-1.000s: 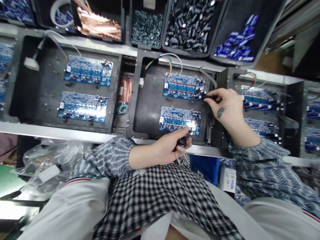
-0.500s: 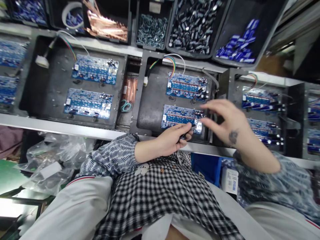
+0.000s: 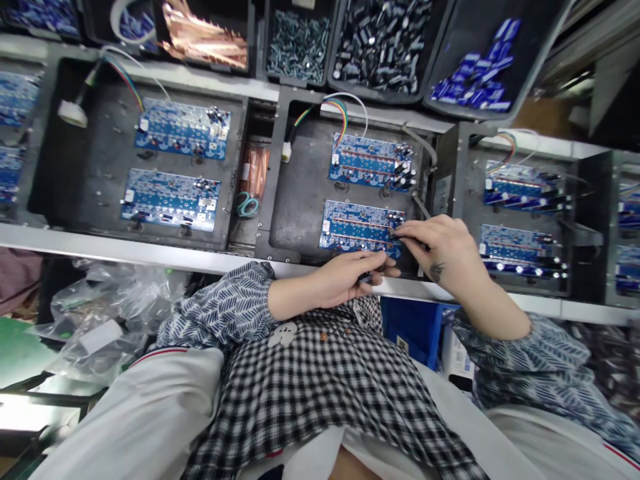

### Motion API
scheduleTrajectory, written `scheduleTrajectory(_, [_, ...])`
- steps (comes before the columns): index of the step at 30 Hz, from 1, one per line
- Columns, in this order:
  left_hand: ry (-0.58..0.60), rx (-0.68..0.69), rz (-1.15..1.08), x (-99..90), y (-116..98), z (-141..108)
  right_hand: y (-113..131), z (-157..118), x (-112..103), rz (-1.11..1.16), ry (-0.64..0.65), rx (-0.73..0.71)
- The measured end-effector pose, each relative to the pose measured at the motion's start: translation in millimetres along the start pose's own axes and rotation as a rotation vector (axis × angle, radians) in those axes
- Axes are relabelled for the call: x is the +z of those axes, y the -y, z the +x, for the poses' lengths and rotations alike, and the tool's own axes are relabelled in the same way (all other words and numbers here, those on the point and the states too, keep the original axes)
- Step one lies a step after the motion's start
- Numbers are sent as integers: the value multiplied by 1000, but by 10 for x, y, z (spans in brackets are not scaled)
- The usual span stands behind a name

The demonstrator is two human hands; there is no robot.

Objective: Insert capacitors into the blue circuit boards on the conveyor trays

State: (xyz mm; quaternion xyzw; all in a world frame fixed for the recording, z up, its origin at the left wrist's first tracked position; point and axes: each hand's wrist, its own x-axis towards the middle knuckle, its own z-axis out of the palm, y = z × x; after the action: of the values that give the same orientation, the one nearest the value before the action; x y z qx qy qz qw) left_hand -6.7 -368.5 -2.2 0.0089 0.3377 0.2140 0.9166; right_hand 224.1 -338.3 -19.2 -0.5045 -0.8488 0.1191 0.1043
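My left hand (image 3: pixel 353 277) is curled around some small dark components, just below the lower blue circuit board (image 3: pixel 350 225) of the middle black tray (image 3: pixel 300 207). At that board's right end, my right hand (image 3: pixel 435 247) has its thumb and fingers pinched together; what they hold is too small to make out. Above it lies the upper blue circuit board (image 3: pixel 370 162), with black cylindrical components standing at its right end. A rainbow-coloured cable (image 3: pixel 344 120) runs to this upper board.
Bins of black cylinders (image 3: pixel 383 47), blue cylinders (image 3: pixel 475 73), small metal parts (image 3: pixel 299 47) and copper strips (image 3: pixel 203 37) stand along the back. More trays with boards flank the middle one. A metal rail (image 3: pixel 120 250) runs along the front.
My right hand has moved down and left onto the lower board's right end, and its fingers have closed from an open spread. The left hand stays near the board's front edge.
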Motion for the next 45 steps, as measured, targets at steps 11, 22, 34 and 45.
scheduleTrajectory(11, [-39,122,227,-24,122,-16,-7,127,-191,-139,234,-356])
scheduleTrajectory(22, [-109,79,-21,78,131,21,572,-213,-267,160,-64,-224])
scheduleTrajectory(34, [-67,-70,71,73,173,-49,243,-303,-3,76,-110,153])
scheduleTrajectory(45, [15,-140,22,15,152,-14,259,-302,63,66,-127,122])
